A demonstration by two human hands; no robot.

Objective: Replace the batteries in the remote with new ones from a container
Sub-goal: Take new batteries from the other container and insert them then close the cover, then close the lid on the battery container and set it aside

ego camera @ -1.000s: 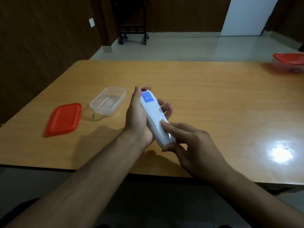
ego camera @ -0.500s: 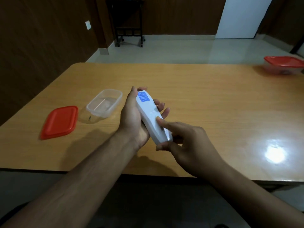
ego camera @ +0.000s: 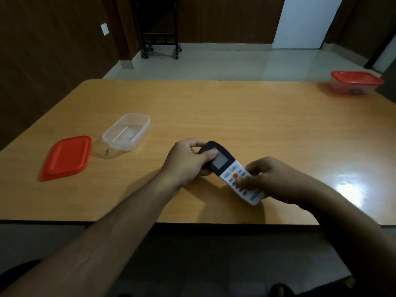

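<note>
Left hand (ego camera: pixel 188 159) gripping remote (ego camera: pixel 231 171) top, right hand (ego camera: pixel 272 179) pinching lower end, buttons facing up, above near table (ego camera: pixel 235 116) edge. Swap looking finished; next likely setting remote down, closing tub (ego camera: pixel 126 132) left.

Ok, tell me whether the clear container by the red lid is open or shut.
Open. The clear container has no lid on it; its red lid lies flat on the table beside it.
</note>
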